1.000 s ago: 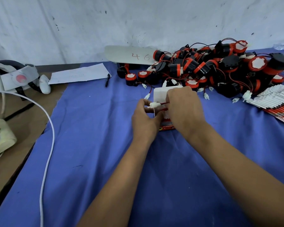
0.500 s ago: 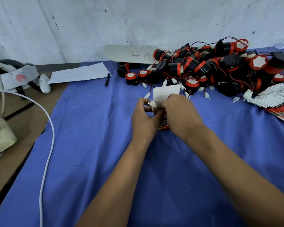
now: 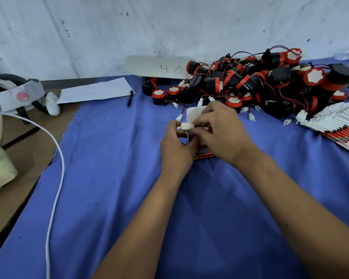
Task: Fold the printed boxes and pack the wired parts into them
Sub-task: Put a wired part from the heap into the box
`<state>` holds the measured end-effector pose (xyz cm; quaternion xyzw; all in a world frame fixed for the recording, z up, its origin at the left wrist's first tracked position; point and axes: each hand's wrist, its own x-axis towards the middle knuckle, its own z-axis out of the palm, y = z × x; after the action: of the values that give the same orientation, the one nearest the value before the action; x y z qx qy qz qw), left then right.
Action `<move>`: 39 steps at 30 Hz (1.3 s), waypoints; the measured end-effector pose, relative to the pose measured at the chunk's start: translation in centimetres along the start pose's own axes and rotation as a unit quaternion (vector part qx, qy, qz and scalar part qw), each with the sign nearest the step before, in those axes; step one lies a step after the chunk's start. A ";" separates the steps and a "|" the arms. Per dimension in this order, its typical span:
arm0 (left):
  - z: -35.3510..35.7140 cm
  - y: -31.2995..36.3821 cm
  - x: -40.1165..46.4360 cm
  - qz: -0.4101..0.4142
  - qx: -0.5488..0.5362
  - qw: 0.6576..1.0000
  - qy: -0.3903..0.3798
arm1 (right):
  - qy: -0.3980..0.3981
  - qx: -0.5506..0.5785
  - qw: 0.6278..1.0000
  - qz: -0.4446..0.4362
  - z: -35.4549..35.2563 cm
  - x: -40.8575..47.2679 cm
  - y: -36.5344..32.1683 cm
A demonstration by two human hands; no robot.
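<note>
Your left hand (image 3: 176, 146) pinches the white plug (image 3: 185, 126) and your right hand (image 3: 220, 129) grips the box (image 3: 195, 115) at the middle of the blue cloth (image 3: 113, 178). The pile of parts (image 3: 260, 83) lies at one o'clock, the flat boxes (image 3: 338, 121) at three o'clock.
</note>
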<state>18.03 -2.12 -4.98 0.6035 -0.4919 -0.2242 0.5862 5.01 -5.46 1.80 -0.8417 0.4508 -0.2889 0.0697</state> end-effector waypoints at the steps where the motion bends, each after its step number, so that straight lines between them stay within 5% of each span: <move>1: 0.0 0.1 0.0 -0.001 0.001 1.000 -0.002 | 0.034 0.031 0.999 0.012 -0.3 0.1 0.0; 4: -0.1 0.2 0.0 -0.012 0.003 1.000 -0.003 | 0.105 0.103 0.987 0.071 -1.6 -0.2 0.3; 8: -0.1 0.2 0.0 -0.006 0.017 1.000 -0.006 | 0.098 0.170 0.967 0.161 -3.5 0.4 1.2; 24: 0.2 0.6 0.0 -0.021 0.027 0.999 -0.003 | 0.018 -0.063 0.996 0.065 -2.6 0.8 -2.6; 34: 0.1 0.3 -0.1 -0.004 0.028 1.000 -0.006 | 0.049 0.006 0.994 0.095 -2.9 0.2 -1.0; 39: 0.2 0.2 -0.3 0.061 0.033 0.998 0.005 | -0.086 0.033 0.992 0.084 -6.9 -0.2 -0.1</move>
<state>17.63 -1.95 -4.91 0.5925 -0.5319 -0.1682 0.5811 1.20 -4.24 7.39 -0.8195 0.5027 -0.2238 0.1602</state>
